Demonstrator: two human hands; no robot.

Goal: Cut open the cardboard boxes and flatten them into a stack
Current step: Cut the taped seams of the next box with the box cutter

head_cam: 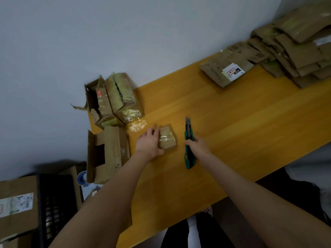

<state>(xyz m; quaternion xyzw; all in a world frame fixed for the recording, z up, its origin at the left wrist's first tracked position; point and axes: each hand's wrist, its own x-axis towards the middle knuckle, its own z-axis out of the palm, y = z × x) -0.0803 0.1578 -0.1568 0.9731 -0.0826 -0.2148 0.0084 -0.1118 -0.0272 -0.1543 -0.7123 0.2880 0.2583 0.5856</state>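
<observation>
Gripping small box point(167, 138) | left hand point(148, 144) | right hand point(198, 144) holds knife point(189, 145)

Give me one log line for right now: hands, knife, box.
left hand: holds small taped box on table | right hand: grips green utility knife, blade out, apart from box | flattened stack: table's far right

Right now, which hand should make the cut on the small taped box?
Right. The right hand grips the knife, blade out, just beside the small box. The left hand holds that box on the table, so it is better left to steady it.
</observation>
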